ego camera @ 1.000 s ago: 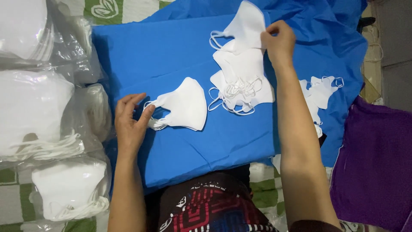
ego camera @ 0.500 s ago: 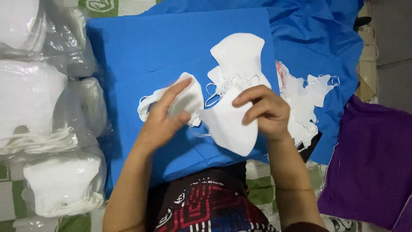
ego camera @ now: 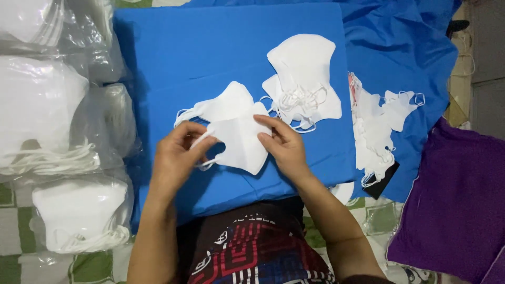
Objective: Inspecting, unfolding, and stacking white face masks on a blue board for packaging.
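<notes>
- The left hand (ego camera: 176,158) pinches the left end of a white face mask (ego camera: 239,142) between thumb and fingertips, right where the ear loop (ego camera: 206,163) comes off it; the hand is closed on that edge.
- The right hand (ego camera: 284,147) grips the right edge of the same mask, thumb on top and fingers curled beside it.
- That mask sits low over the blue board (ego camera: 210,58), at the near middle of it, and overlaps a second white mask (ego camera: 223,105) that lies flat just beyond, its loop trailing left.
- Farther right on the board lies a small stack of white masks (ego camera: 305,79) with their loops bunched on top; it is just beside the held mask, not touching it as far as can be seen.
- Off the board's right edge, a loose heap of masks (ego camera: 376,123) rests on the rumpled blue cloth (ego camera: 415,52).
- A purple cloth (ego camera: 457,200) lies at the far right, near side.
- Along the left edge stand clear plastic bags of white masks (ego camera: 47,121), stacked from far to near.
- A green-and-white checked surface (ego camera: 10,221) shows beneath the bags.
</notes>
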